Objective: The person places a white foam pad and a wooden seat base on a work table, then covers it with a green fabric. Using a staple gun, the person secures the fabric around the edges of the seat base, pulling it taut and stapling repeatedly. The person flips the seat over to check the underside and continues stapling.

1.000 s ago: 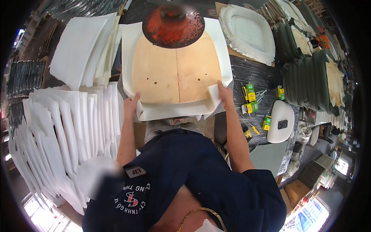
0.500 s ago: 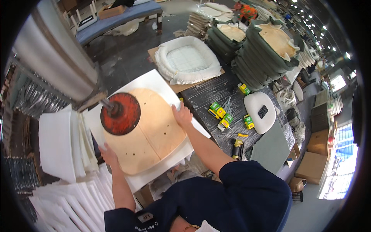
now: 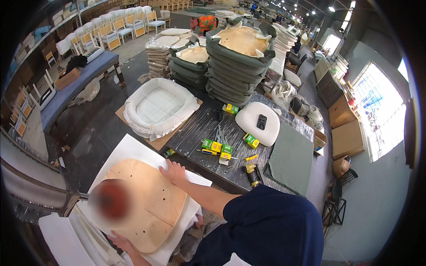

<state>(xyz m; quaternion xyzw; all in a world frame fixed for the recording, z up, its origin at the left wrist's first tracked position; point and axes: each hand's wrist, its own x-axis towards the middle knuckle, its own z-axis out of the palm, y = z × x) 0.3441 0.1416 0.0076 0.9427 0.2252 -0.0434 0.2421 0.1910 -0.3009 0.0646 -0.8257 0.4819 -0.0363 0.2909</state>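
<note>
The plywood seat [image 3: 148, 208] lies on white foam [image 3: 133, 150], not yet wrapped. Our right hand [image 3: 174, 172] presses flat on its far edge, our left hand [image 3: 120, 241] grips the near edge; staples [image 3: 212, 145] wait on the bench [image 3: 195, 133].

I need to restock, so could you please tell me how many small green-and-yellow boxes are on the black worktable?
4: one at the far edge, two side by side mid-table, one beside the white seat pad. Others may be hidden.

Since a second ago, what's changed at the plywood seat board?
The view has swung right, so the plywood seat board now sits lower left. The right hand moved from the white foam sheet edge onto the board's far edge, lying flat. The left hand stays at the near edge. The small boxes on the bench are unmoved.
</note>
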